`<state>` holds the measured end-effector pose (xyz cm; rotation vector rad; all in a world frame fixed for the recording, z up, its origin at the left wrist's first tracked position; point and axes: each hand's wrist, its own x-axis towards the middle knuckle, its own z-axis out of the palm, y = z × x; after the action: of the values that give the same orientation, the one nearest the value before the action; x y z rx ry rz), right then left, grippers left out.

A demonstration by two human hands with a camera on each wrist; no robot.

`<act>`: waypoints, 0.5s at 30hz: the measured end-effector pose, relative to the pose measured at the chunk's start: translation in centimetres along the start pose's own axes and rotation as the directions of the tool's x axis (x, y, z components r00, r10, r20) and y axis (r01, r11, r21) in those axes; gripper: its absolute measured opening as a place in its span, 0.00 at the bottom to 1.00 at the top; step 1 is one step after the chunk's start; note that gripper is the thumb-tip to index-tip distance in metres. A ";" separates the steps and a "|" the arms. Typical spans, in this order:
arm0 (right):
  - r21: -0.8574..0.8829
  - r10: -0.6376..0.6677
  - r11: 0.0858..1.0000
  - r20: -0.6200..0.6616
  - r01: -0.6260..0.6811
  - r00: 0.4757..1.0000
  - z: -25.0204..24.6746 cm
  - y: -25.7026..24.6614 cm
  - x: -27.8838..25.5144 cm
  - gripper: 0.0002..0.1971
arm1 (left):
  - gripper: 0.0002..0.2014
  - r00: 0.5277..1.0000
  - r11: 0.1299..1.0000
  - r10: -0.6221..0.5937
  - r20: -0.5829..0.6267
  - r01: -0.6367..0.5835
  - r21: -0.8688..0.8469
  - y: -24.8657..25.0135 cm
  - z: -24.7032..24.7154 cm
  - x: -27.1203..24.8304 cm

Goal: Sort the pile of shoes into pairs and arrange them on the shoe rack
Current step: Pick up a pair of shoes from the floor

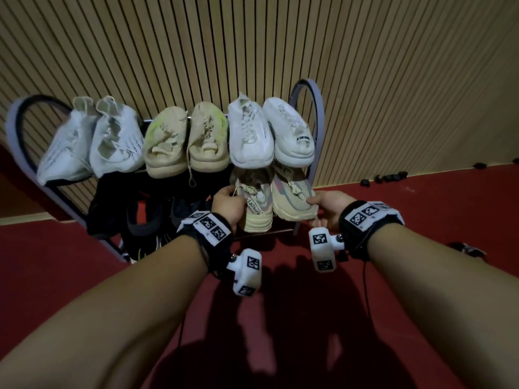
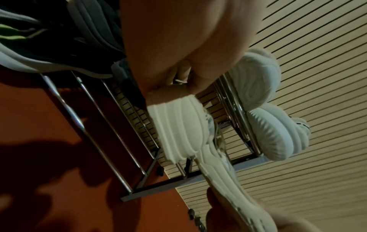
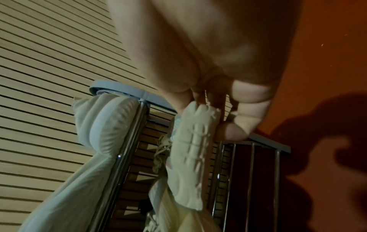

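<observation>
A grey shoe rack (image 1: 307, 88) stands against the slatted wall. Its top shelf carries a white pair (image 1: 92, 144), a beige pair with a green tint (image 1: 185, 141) and another white pair (image 1: 269, 133). At the right end of the lower shelf are two beige knit shoes side by side. My left hand (image 1: 229, 204) grips the left beige shoe (image 1: 257, 213) at its heel side, sole (image 2: 178, 125) towards the wrist camera. My right hand (image 1: 323, 206) grips the right beige shoe (image 1: 292, 200) by its outer edge, fingers (image 3: 248, 109) curled under the ribbed sole (image 3: 194, 149).
Black shoes (image 1: 134, 214) fill the left part of the lower shelf. The metal shelf bars (image 2: 93, 109) run above a red floor (image 1: 421, 220). Small dark objects (image 1: 390, 178) lie along the wall base at the right.
</observation>
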<state>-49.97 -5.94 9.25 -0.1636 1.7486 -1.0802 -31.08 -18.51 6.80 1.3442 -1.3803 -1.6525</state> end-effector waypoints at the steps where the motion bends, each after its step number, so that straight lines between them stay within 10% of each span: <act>1: 0.020 -0.005 1.000 -0.011 0.006 1.000 0.1 -0.2 0.6 0.06 | 0.20 1.000 1.000 0.002 -0.017 -0.002 0.008 0.7 0.4 -0.2; 15: 0.048 -0.099 0.993 -0.090 0.103 0.991 1.2 -0.1 4.9 0.07 | 0.12 0.982 0.929 0.183 -0.039 -0.160 0.332 0.3 3.0 2.9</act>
<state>-51.24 -9.42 5.88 -0.1760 1.8040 -1.2221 -34.90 -20.16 6.03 1.3995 -1.7345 -1.2879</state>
